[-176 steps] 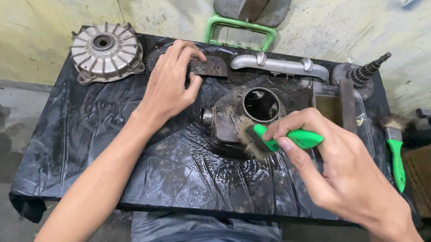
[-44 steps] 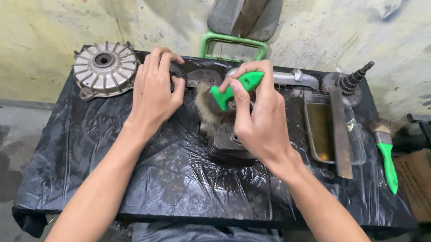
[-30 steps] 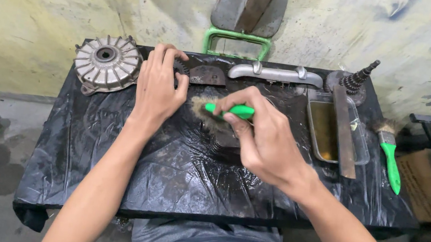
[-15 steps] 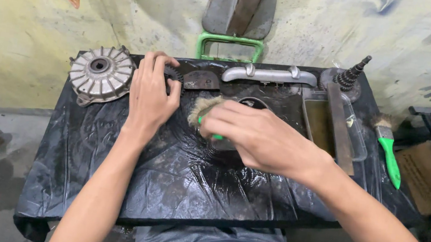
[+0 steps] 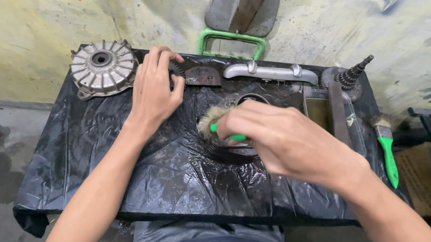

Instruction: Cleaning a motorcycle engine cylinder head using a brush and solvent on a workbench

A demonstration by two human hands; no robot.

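Fingers of the right hand (image 5: 285, 141) curl tightly around the smooth green plastic handle of a paintbrush (image 5: 218, 128), whose frayed tan bristles press against a dark, oily round metal engine part (image 5: 246, 100) at the middle of the frame; most of that part is hidden under the hand. Spread fingers of the left hand (image 5: 153, 93) lie flat, apart and gripping nothing, on the wrinkled, glossy black plastic sheet (image 5: 109, 168) over the table, just right of a ribbed grey cast-metal hub (image 5: 101, 69) at upper left. Along the top edge lie a curved grey metal tube (image 5: 270, 73) and a stepped gear shaft (image 5: 353, 75). A second green-handled brush (image 5: 386, 149) lies at the right.
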